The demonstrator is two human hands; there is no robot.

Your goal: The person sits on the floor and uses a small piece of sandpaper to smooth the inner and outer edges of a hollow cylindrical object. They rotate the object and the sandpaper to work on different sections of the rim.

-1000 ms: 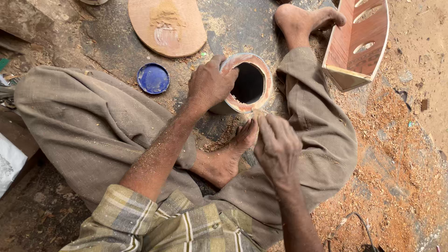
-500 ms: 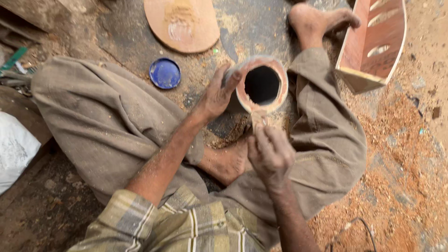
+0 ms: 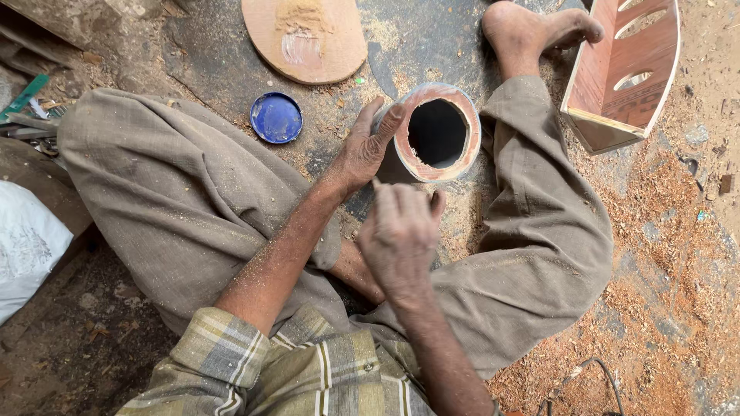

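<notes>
I sit cross-legged on the ground with a hollow wooden cylinder (image 3: pixel 434 176) between my legs, its open mouth and reddish rim facing up. My left hand (image 3: pixel 362 150) grips its left wall, the thumb lying on the rim. My right hand (image 3: pixel 401 239) hovers just below the cylinder with the fingers bunched together and its back to the camera. Whatever may be between those fingers is hidden. The fingertips sit close to the rim's near edge and do not clearly touch it.
A blue round lid (image 3: pixel 276 117) lies left of the cylinder. An oval wooden board (image 3: pixel 304 35) with sawdust on it lies beyond. A slotted wooden frame (image 3: pixel 624 69) stands at the right by my foot (image 3: pixel 532 31). Sawdust (image 3: pixel 663 254) covers the right ground; a white sack (image 3: pixel 27 239) lies left.
The right hand has drawn back from the cylinder's rim toward my body. The left hand's grip has shifted, its thumb now on the rim.
</notes>
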